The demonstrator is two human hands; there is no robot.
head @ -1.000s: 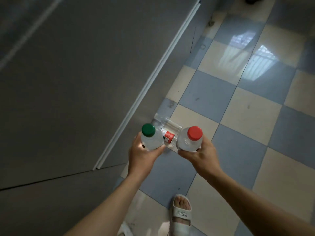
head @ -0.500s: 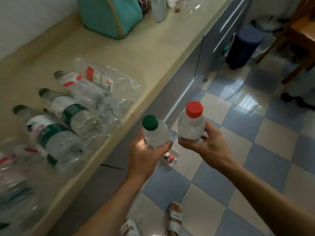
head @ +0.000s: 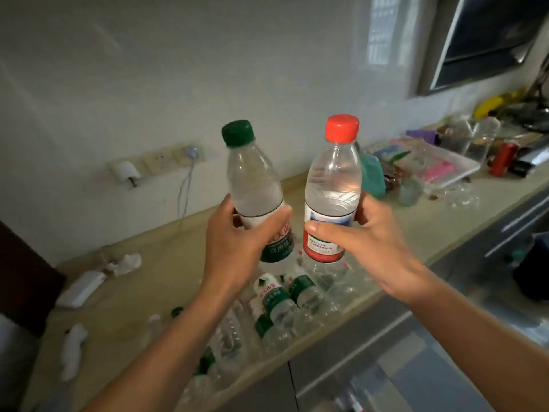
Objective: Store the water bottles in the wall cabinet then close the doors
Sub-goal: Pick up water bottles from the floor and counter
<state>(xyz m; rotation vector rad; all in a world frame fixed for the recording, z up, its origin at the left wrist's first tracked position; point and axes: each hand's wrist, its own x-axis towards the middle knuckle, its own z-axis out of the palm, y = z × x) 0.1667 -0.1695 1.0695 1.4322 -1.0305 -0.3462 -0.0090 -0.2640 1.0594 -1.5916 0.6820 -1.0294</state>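
Now mid-carry, cabinet out of view. Left hand (head: 237,242), at nine o'clock, wrapped round green-capped bottle (head: 255,191): clear, upright, tilted slightly left. Right hand (head: 365,239), at three o'clock, gripping red-capped bottle (head: 334,188): clear, upright, red-banded label. More bottles (head: 285,304) lying on bench (head: 166,272) at six o'clock. Next, probably: lift both higher toward cabinet.

Home kitchen: cluttered countertop (head: 166,263), wall socket (head: 157,162).
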